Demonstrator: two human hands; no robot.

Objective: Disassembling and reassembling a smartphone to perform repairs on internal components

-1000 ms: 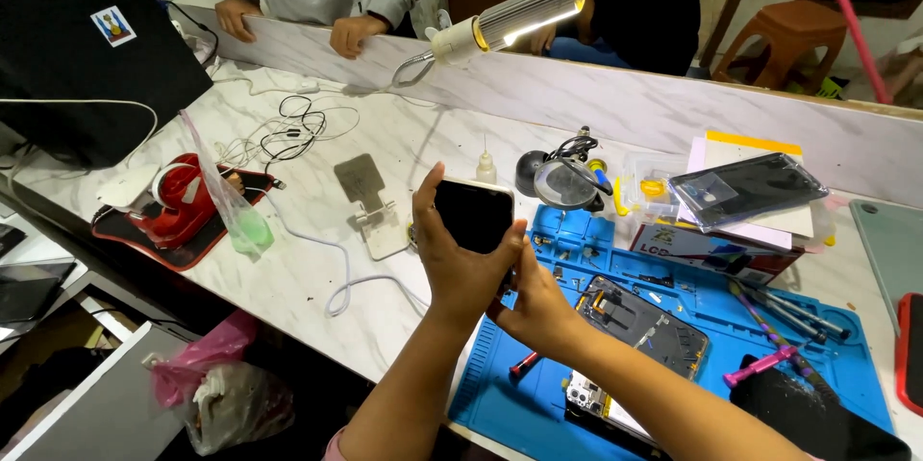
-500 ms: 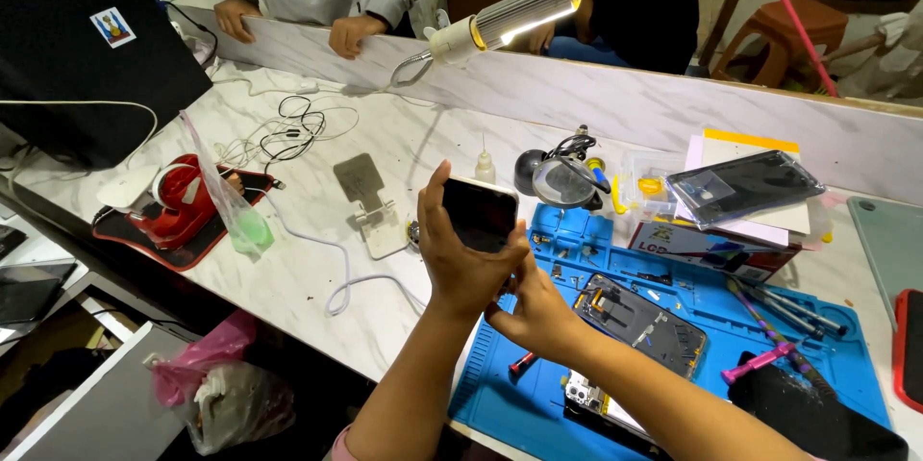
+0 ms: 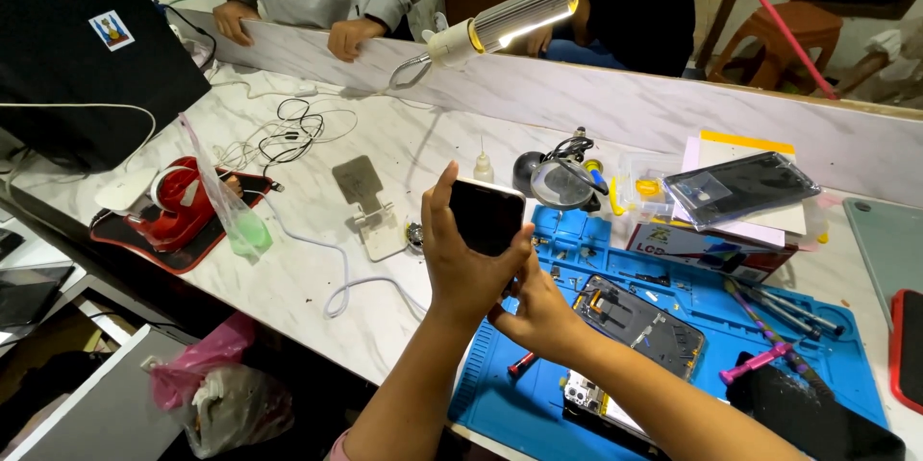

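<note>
The marble desk [image 3: 317,259] carries a blue repair mat [image 3: 692,302] with an opened phone frame [image 3: 639,322] lying on it. Above the mat's left edge, the left hand [image 3: 461,264] grips a dark phone [image 3: 488,216] upright; the right hand [image 3: 538,312] pinches its lower edge.

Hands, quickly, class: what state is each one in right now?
Left hand: closed around a black rectangular phone, held up above the blue rubber mat.
Right hand: curled beneath the phone; grip cannot be told.

Black phone [image 3: 487,216] — blue mat [image 3: 673,346] — white-grey marbled table [image 3: 288,269]
</note>
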